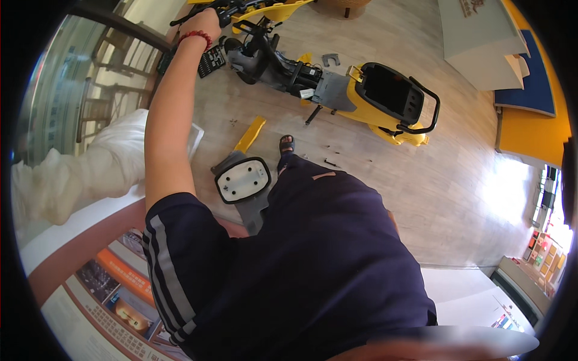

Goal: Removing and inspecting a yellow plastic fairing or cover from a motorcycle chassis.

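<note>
1. Head view: the left hand's grip (206, 24) is curled closed around the dark handlebar (233, 11) by the upper edge, its fingertips hidden. A red bead bracelet (195, 38) circles the wrist. The right hand is out of sight, so its grip cannot be told.
2. One yellow and grey scooter (334, 90), its seat bay open, stretches across the floor ahead, from the handlebar toward the right.
3. Counted around it: one grey U-shaped piece (326, 62), one yellow strip (250, 133), one black-rimmed white panel (242, 179) with four dark spots, one black tool case (212, 61).
4. The wood-look floor (445, 198) carries several small bits; a white cabinet (472, 48) stands upper right.
</note>
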Demonstrator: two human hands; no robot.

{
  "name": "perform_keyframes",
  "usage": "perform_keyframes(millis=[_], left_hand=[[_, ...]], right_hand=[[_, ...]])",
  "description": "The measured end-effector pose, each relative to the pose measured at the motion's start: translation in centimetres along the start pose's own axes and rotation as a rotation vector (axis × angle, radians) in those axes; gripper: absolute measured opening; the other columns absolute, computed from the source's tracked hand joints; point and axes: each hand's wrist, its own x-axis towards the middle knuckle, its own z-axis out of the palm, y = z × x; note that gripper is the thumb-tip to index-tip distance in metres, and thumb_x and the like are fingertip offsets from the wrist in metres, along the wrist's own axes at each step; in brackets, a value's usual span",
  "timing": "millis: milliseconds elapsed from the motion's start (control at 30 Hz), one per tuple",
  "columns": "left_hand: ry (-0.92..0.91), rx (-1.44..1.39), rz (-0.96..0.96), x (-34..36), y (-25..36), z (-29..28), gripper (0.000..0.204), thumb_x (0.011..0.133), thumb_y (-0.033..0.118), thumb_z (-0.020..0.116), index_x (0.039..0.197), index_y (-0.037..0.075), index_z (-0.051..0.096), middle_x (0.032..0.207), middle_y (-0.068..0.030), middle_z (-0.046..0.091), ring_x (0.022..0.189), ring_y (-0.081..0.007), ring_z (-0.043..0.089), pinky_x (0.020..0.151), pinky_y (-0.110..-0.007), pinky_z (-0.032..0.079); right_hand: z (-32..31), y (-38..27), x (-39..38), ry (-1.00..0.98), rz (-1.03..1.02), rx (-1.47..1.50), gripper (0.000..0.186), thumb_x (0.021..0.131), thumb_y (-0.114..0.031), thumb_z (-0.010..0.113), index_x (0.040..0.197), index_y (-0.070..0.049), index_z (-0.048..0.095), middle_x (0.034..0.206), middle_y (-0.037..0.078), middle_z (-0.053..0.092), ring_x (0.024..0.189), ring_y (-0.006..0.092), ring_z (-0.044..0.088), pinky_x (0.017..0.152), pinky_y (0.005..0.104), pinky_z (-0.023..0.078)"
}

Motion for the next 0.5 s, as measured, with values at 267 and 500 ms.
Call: perform_keyframes(millis=[267, 500], left_hand=[[-0.308, -0.033, 0.094, -0.7, 0.7, -4.7, 0.02, 0.078, 0.01, 0.057, 0.089, -0.006, 0.062, 0.089, -0.0246, 0.065, 0.082, -0.0344, 0.065, 0.069, -0.043, 0.052], [-0.226, -0.025, 0.043, -1.0, 1.4, -4.8, 0.019, 0.079, 0.009, 0.058, 0.093, -0.003, 0.061, 0.091, -0.0242, 0.065, 0.087, -0.0347, 0.065, 0.073, -0.042, 0.052]], right_hand=[[3.1, -5.3, -4.5, 0.071, -0.042, -0.009, 0.046, 0.093, -0.03, 0.048, 0.134, -0.008, 0.044, 0.12, 0.013, 0.057, 0.102, 0.0263, 0.057, 0.085, 0.0432, 0.044], [5.8, -5.0, -4.8, 0.048, 0.009, -0.017, 0.046, 0.093, -0.031, 0.049, 0.133, -0.009, 0.045, 0.118, 0.011, 0.058, 0.101, 0.0247, 0.057, 0.085, 0.0424, 0.044]])
